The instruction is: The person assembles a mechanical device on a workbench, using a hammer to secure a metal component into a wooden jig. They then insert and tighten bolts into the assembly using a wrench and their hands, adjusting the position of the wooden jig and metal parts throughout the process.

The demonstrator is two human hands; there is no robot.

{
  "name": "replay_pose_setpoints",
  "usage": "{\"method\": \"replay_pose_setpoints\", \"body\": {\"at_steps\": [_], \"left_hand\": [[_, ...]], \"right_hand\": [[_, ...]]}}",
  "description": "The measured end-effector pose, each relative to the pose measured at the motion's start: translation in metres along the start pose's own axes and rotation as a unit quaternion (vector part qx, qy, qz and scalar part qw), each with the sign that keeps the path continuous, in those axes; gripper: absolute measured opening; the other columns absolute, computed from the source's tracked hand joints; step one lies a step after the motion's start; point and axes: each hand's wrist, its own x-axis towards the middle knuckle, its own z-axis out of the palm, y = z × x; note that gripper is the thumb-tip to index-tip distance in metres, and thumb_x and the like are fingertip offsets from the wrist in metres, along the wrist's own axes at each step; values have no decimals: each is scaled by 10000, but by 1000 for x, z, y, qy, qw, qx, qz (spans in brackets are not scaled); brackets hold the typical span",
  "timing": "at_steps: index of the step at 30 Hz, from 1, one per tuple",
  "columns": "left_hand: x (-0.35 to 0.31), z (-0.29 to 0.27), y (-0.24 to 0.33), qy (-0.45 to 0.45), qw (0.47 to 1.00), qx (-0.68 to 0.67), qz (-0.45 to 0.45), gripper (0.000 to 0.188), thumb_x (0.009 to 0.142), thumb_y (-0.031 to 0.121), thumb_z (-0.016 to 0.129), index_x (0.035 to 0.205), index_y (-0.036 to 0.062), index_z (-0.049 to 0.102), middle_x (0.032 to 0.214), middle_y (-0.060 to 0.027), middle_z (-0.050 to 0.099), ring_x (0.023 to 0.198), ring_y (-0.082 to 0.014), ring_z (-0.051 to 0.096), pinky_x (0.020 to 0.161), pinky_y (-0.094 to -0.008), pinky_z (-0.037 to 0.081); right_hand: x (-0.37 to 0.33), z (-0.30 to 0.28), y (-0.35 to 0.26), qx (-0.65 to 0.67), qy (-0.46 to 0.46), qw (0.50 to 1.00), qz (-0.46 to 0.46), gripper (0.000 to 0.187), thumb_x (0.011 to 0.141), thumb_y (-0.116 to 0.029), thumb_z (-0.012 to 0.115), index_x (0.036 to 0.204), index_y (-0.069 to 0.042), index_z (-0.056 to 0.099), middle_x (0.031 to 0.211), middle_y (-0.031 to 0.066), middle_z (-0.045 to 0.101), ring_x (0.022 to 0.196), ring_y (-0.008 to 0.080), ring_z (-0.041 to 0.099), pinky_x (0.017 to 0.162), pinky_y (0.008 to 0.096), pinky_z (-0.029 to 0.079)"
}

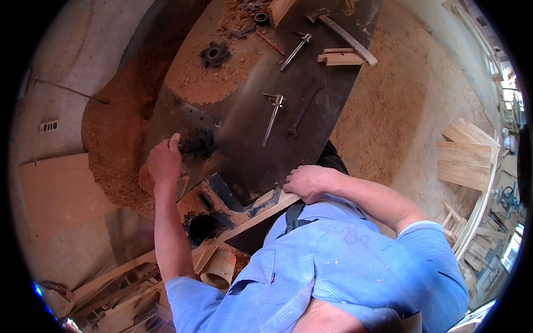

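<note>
My left hand [165, 161] is closed at the upper end of a dark spindle [191, 145] that rises from the metal machine table [244, 133]. The thumb points up beside the shaft, and the other fingers are partly hidden. Around the spindle's lower part sits a toothed cutter head [206, 143]. At the near edge of the table, my right hand [311, 182] curls over a wooden strip [261, 215]. A black-edged metal fence piece [222, 191] lies between the hands. Farther off on the table are a T-handled wrench [273, 119] and a dark open-end wrench [305, 114].
Sawdust covers the table's far left, where a loose toothed cutter [214, 54] lies. Toward the far end are a second T-handled wrench [295, 51], a hammer [347, 39], wooden blocks [340, 57] and a red pencil [270, 43]. Boards [463, 164] lie at right.
</note>
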Motion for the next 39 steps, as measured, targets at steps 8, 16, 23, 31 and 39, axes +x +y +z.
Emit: {"method": "replay_pose_setpoints", "body": {"at_steps": [8,16,23,31,39], "left_hand": [[-5,7,-31,38,966,-94,238,230,967,243,678,1027,34,753,1071,-216,700,995,-452,663,829,-524,530],[2,8,-31,-88,993,-19,72,254,939,185,688,1130,25,737,1129,-207,693,1079,-422,653,905,-495,527],[-3,1,6,-67,992,-31,-102,128,885,58,698,1002,60,751,1117,-134,694,1073,-387,643,895,-481,536],[-7,16,-26,55,971,-104,208,220,936,231,704,1018,31,749,1009,-189,737,971,-440,684,862,-497,543],[-1,13,-27,-48,993,-92,59,239,913,178,731,1108,41,747,1147,-201,690,1095,-424,641,920,-475,529]], "right_hand": [[2,4,1,3,3,1000,5,327,751,-84,679,1071,-34,724,1063,188,729,1084,394,681,912,495,565],[1,1,0,-3,-2,1000,5,331,752,-77,674,1076,-38,724,1059,194,726,1082,399,681,910,497,568],[1,-1,-1,2,-41,999,26,395,775,-76,654,1166,-39,694,1151,177,687,1151,375,629,989,471,519],[2,-3,-3,2,-50,998,29,390,780,-81,656,1167,-44,694,1155,172,687,1157,369,628,993,469,516],[1,-3,-3,1,-39,999,21,385,777,-81,657,1159,-45,694,1139,173,689,1147,370,633,987,466,516]]}}
